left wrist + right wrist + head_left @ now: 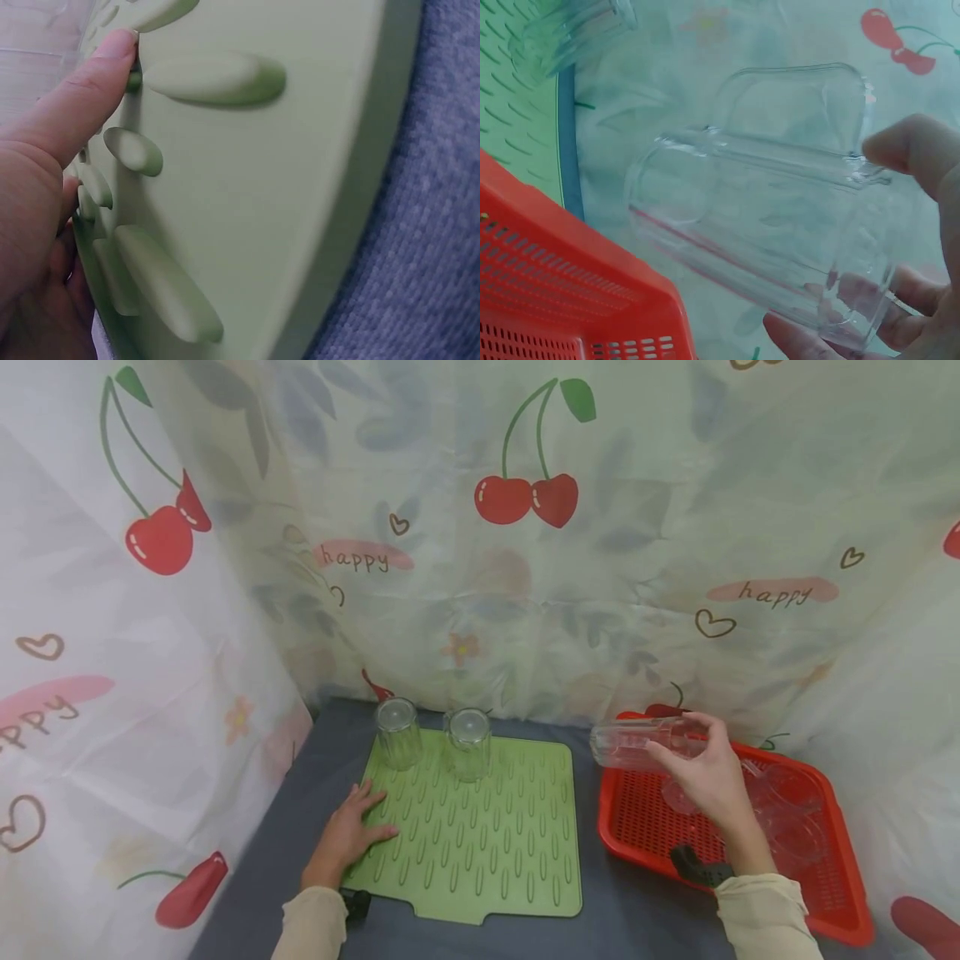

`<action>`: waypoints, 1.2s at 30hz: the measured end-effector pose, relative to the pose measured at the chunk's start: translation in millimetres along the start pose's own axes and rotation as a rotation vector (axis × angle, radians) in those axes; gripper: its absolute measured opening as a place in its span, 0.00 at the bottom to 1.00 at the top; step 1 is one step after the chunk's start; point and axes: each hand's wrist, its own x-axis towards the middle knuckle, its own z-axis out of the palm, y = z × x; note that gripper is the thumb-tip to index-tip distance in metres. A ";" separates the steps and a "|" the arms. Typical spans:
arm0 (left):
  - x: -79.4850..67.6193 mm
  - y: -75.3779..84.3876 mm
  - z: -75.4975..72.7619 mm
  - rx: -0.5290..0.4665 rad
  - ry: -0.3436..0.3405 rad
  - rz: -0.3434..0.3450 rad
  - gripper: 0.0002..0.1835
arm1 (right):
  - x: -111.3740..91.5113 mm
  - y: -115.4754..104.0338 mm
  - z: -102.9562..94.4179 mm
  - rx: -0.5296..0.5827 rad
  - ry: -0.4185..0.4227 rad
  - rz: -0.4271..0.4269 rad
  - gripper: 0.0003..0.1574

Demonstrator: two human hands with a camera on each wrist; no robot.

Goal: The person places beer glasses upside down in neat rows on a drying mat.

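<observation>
My right hand [708, 781] grips a clear glass mug [626, 745] near one end and holds it on its side, raised over the red basket's far left part. In the right wrist view the mug's loop handle [791, 69] stands out along its upper side, with the thumb near the handle and other fingers beneath. My left hand [348, 835] rests with spread fingers on the left edge of the green ridged mat [517, 835]. Two clear glasses, one at the corner [398, 735] and one beside it [468, 747], stand bottom-up on the mat's far left part.
The red perforated basket [637, 818] lies right of the mat, with several clear glass vessels [791, 827] at its right side. A dark grey cloth [288, 827] covers the table. Printed curtains [525, 635] hang close behind and at both sides.
</observation>
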 end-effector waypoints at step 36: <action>1.2 2.7 0.8 -0.023 -0.018 -0.019 0.45 | -21.5 -19.9 42.5 0.524 -0.070 -0.037 0.28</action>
